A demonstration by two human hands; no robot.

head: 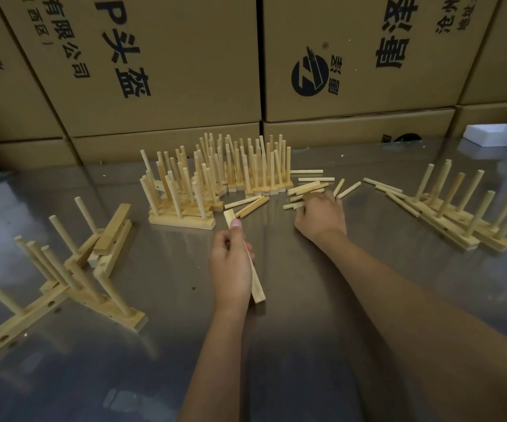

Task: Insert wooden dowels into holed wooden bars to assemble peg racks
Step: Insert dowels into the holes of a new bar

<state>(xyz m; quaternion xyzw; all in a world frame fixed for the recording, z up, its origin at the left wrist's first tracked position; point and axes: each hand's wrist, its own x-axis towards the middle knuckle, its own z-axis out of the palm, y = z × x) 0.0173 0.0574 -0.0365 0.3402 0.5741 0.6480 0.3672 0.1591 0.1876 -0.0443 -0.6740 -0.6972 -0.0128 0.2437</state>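
My left hand [231, 266] grips a pale wooden bar [257, 289] that runs from near my wrist up past my thumb, tilted over the metal table [307, 300]. My right hand [320, 214] lies palm down on a scatter of loose dowels [310, 187], fingers curled over a few of them; whether it holds one is hidden. Behind the hands stands a dense cluster of finished peg racks [215, 178] with upright dowels.
More peg racks lie tipped at the left [72, 278] and right [459, 220]. Cardboard boxes [170, 71] form a wall at the table's far edge. White foam pieces [496, 135] sit at the far right.
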